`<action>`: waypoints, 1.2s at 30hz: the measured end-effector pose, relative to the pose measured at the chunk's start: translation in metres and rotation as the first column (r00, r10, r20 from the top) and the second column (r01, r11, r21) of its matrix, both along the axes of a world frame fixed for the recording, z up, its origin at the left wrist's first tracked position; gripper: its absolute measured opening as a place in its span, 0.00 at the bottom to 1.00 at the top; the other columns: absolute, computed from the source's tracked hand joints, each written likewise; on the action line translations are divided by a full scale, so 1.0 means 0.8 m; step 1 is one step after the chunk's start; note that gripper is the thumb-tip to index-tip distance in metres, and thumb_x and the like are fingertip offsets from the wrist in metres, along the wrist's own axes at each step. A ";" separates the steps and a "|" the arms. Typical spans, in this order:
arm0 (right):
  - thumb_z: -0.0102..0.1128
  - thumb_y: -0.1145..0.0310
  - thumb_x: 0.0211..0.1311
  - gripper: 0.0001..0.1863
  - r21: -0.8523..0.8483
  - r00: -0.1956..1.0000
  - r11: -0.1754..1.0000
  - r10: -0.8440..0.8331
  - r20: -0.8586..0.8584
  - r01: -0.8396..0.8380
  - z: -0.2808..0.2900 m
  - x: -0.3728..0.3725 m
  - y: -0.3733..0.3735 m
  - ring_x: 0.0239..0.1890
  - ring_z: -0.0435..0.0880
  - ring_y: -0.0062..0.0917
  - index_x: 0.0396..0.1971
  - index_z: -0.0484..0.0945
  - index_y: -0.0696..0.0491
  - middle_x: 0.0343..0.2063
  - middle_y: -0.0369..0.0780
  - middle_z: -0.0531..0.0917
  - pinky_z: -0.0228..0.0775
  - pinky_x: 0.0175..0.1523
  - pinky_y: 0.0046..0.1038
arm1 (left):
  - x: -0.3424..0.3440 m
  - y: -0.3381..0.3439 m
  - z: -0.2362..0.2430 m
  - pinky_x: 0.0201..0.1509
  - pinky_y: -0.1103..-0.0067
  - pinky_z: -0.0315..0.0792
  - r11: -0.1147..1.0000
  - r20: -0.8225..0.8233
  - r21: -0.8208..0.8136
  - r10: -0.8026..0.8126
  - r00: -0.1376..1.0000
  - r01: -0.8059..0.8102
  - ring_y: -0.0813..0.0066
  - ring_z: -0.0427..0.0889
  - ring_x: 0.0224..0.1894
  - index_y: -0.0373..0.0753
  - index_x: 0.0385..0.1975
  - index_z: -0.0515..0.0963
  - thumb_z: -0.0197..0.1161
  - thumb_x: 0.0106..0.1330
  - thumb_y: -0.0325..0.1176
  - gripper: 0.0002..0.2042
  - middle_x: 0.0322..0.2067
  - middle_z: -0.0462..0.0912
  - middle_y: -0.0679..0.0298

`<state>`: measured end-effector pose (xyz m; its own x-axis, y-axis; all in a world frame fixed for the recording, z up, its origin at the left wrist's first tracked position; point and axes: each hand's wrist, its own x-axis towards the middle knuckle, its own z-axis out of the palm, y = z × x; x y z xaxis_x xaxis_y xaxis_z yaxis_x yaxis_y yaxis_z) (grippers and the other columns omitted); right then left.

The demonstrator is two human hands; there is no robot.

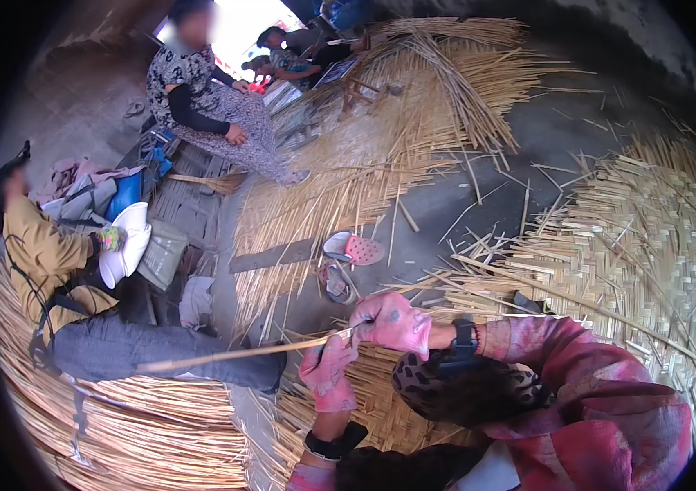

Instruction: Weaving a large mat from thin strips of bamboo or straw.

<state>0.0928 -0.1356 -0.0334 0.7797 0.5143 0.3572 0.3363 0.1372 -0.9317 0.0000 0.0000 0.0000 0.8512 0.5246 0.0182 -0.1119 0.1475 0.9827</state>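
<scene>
A long, thin bamboo strip point(237, 353), pale yellow and flat, runs from the person's gloved hands out to the left, slightly bowed, its far tip reaching over the knee of a seated co-worker in grey trousers point(131, 348). The right hand point(395, 322), in a worn pink glove with a dark smudge, is closed around the near end of the strip, fingers curled over it. The left hand point(327, 375), in a matching pink glove, sits just below and to the left of those fingers, pinching the same strip from beneath. Each wrist carries a black band point(463, 338). Under the fingers lies a woven bamboo mat point(610, 245), a tight flat lattice of split slats with ragged loose ends. Beyond the fingertips, on the bare grey ground, lie a pink-and-white sandal point(354, 247) and a second, duller one. Further off, loose heaps of straw-coloured strips point(413, 106) fan out, and another seated person in patterned cloth point(209, 110) works near them
</scene>
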 end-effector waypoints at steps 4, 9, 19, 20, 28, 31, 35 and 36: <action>0.62 0.76 0.42 0.08 0.064 0.959 0.994 -0.105 0.261 0.092 0.020 -0.021 0.011 0.29 0.79 0.34 0.26 0.79 0.52 0.25 0.40 0.79 0.71 0.32 0.32 | -0.007 0.015 0.015 0.29 0.82 0.78 0.999 -0.006 0.037 0.023 1.000 -0.023 0.73 0.80 0.30 0.34 0.32 0.76 0.62 0.55 0.22 0.06 0.30 0.79 0.59; 0.60 0.72 0.46 0.05 0.006 0.953 0.991 -0.131 0.273 0.134 0.021 -0.020 0.013 0.30 0.78 0.38 0.27 0.78 0.51 0.25 0.41 0.78 0.71 0.32 0.33 | -0.002 0.013 0.027 0.30 0.79 0.80 0.996 0.134 -0.066 0.072 0.988 -0.063 0.73 0.80 0.28 0.35 0.32 0.75 0.62 0.55 0.21 0.06 0.30 0.78 0.62; 0.51 0.64 0.50 0.10 -0.597 0.950 0.771 -0.035 0.309 0.223 0.043 -0.030 0.031 0.35 0.81 0.38 0.33 0.77 0.49 0.34 0.43 0.79 0.74 0.34 0.37 | -0.001 0.027 0.015 0.23 0.81 0.68 0.939 -0.038 -0.309 -0.173 0.984 0.153 0.75 0.73 0.23 0.37 0.36 0.73 0.59 0.59 0.27 0.06 0.28 0.76 0.63; 0.53 0.65 0.49 0.11 -0.606 0.893 0.755 0.065 0.446 0.248 0.038 -0.026 0.021 0.36 0.81 0.38 0.33 0.77 0.49 0.34 0.43 0.79 0.74 0.34 0.37 | 0.002 0.027 0.016 0.22 0.81 0.65 0.934 -0.091 -0.300 -0.228 0.969 0.192 0.76 0.72 0.22 0.37 0.36 0.73 0.59 0.59 0.27 0.06 0.28 0.76 0.63; 0.58 0.63 0.49 0.13 -0.306 0.944 0.948 0.022 0.331 0.085 0.019 0.000 0.015 0.28 0.79 0.37 0.35 0.78 0.51 0.26 0.44 0.79 0.72 0.31 0.31 | 0.003 0.022 0.018 0.28 0.82 0.73 0.989 0.056 0.072 -0.131 0.990 0.127 0.76 0.75 0.28 0.34 0.38 0.74 0.57 0.57 0.21 0.09 0.32 0.76 0.62; 0.59 0.64 0.49 0.10 -0.337 0.967 0.940 0.135 0.216 -0.056 0.036 0.002 0.012 0.22 0.79 0.31 0.32 0.80 0.50 0.19 0.41 0.80 0.70 0.30 0.28 | -0.001 0.025 0.012 0.30 0.79 0.78 0.971 0.151 0.239 -0.062 0.987 0.024 0.75 0.77 0.29 0.34 0.39 0.74 0.56 0.57 0.21 0.10 0.34 0.76 0.62; 0.56 0.62 0.47 0.11 -0.216 0.992 0.969 0.127 0.002 -0.124 0.037 -0.011 0.015 0.25 0.81 0.32 0.28 0.81 0.51 0.21 0.45 0.80 0.71 0.34 0.30 | 0.000 0.026 0.008 0.30 0.77 0.79 0.998 0.197 0.051 0.022 0.980 -0.033 0.74 0.78 0.29 0.33 0.37 0.74 0.56 0.56 0.19 0.09 0.32 0.77 0.62; 0.57 0.62 0.46 0.11 -0.255 0.987 0.954 0.150 -0.053 -0.158 0.049 -0.022 0.012 0.25 0.81 0.33 0.29 0.81 0.50 0.21 0.45 0.80 0.72 0.34 0.29 | -0.003 0.027 0.010 0.30 0.76 0.80 0.999 0.236 -0.023 0.037 0.971 -0.032 0.72 0.78 0.27 0.33 0.37 0.74 0.54 0.56 0.20 0.09 0.31 0.77 0.60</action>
